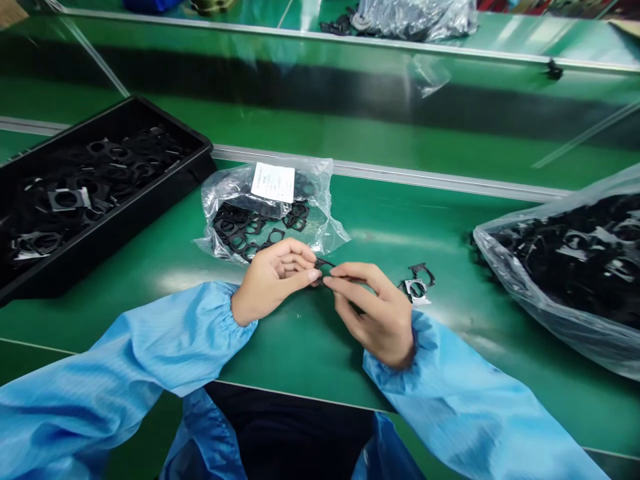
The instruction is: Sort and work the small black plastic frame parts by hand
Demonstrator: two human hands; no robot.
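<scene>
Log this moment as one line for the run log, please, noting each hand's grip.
left hand: pinching small black frame | right hand: pinching same frame | beside: two loose frames, bagged frames, black tray

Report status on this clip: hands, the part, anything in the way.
Left hand and right hand pinching small black frame part at fingertips. Two loose frames beside right hand. Plastic bag of black frames behind left hand.
</scene>
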